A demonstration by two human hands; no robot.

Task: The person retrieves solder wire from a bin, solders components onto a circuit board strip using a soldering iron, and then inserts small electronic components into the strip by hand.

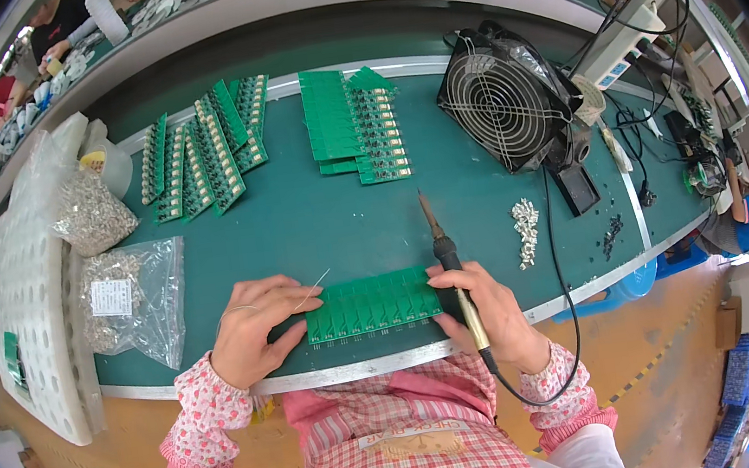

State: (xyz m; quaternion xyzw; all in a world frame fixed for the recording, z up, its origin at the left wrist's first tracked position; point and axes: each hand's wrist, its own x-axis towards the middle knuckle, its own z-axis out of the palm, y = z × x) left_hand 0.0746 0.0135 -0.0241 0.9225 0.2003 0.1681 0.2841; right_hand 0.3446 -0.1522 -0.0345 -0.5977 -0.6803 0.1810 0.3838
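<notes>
Head view: holds a thin, rectangular green circuit-board panel just inside the metal-trimmed front edge of a dark green tabletop, between two bare hands. Grasps the panel's left end with the fingers and thumb of the left hand, and carries a thin silvery wire across the same fingers, with its free end slanting up near the panel's upper left corner. Steadies the panel's right end with the fingertips of the right hand, also gripping a black-and-brass soldering iron in that hand, with its tip pointed up and away from the panel. Trails a looping black cable from the iron's lower end.

Shows, beyond the hands, slanted green strips of populated boards at left, a stack of green panels at centre, and a round-grilled black fan at right. Includes clear plastic bags of small metallic parts and an upright white foam tray at far left, plus a loose pile of small silvery pieces below the fan.
</notes>
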